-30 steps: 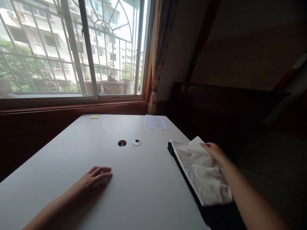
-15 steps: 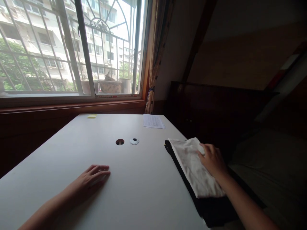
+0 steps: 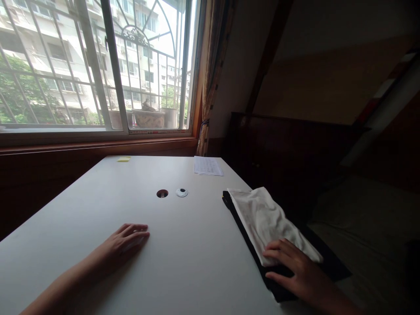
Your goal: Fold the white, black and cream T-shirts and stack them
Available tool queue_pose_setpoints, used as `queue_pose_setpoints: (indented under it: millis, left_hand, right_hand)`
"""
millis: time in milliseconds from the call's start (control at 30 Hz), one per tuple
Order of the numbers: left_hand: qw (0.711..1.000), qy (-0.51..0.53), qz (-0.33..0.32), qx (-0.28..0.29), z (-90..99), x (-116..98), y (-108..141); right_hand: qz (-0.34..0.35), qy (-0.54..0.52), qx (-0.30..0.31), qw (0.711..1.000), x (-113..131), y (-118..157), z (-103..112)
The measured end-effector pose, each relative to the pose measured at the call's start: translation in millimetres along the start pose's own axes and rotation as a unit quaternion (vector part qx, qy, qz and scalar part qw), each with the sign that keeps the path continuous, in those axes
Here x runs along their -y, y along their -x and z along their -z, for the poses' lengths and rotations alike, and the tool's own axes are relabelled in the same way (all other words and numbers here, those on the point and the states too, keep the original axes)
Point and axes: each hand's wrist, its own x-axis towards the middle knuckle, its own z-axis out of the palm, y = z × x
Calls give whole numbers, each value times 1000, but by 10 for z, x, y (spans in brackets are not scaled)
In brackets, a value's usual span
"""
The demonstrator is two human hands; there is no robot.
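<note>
A folded white cloth garment (image 3: 259, 214) lies on top of a folded black one (image 3: 247, 238) at the right edge of the white table. My right hand (image 3: 292, 269) is at the near end of this pile, its fingers spread and touching the white fabric, the thumb apart over the black cloth. My left hand (image 3: 126, 240) rests on the tabletop left of centre, fingers stretched out and slightly bent, with nothing in it.
The white table (image 3: 183, 253) has a round cable hole (image 3: 162, 193) with its round cover (image 3: 181, 192) beside it. Printed papers (image 3: 208, 166) and a yellow sticky note (image 3: 124, 159) lie at the far edge. A barred window (image 3: 147, 87) and a tied curtain (image 3: 205, 109) stand behind.
My right hand has moved from the far part of the white garment back toward me, to its near end. My left hand has stayed in place. The view has shifted slightly.
</note>
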Motion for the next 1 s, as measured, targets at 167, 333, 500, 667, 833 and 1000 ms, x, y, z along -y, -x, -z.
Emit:
queue_pose_setpoints:
  millis: [167, 333, 500, 667, 833, 1000]
  left_hand:
    - [1000, -2, -4, -5, -10, 10, -9]
    - [1000, -3, -6, -10, -6, 10, -6]
    - [1000, -8, 2, 4, -27, 22, 12]
    - [1000, -10, 4, 4, -32, 30, 4]
    - [1000, -8, 1, 1, -16, 17, -1]
    - [1000, -4, -3, 2, -2, 8, -4]
  right_hand:
    - [41, 22, -64, 997, 1, -43, -7]
    - [14, -10, -113, 993, 67, 13, 134]
    - [23, 4, -86, 996, 190, 121, 155]
    - [-84, -30, -79, 993, -86, 142, 99]
    - [-331, 55, -212, 918, -949, 394, -52]
    - [-453, -63, -121, 881, -1305, 534, -207]
